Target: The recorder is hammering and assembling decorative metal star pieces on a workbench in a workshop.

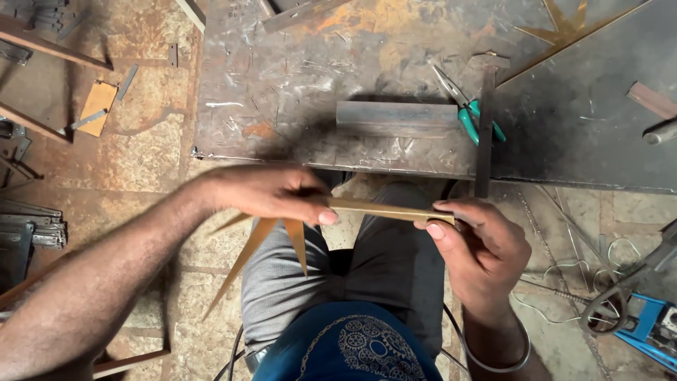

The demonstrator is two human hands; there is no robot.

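A brass-coloured, star-shaped metal piece [303,229] is held over the person's lap, just in front of the scarred steel work plate [282,92]; its longest arm runs nearly level from left to right, while other tapered points hang down and to the left. The left hand [271,194] clamps its fingers on the hub and the right hand [479,243] pinches the long arm's tip between thumb and fingers. It looks like a check or adjustment of that arm, which calls for a steady two-handed grip; green-handled pliers [469,113] and a steel bar [398,118] lie on the plate beyond.

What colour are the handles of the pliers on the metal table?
Green, on the pliers, clearest in the head view.
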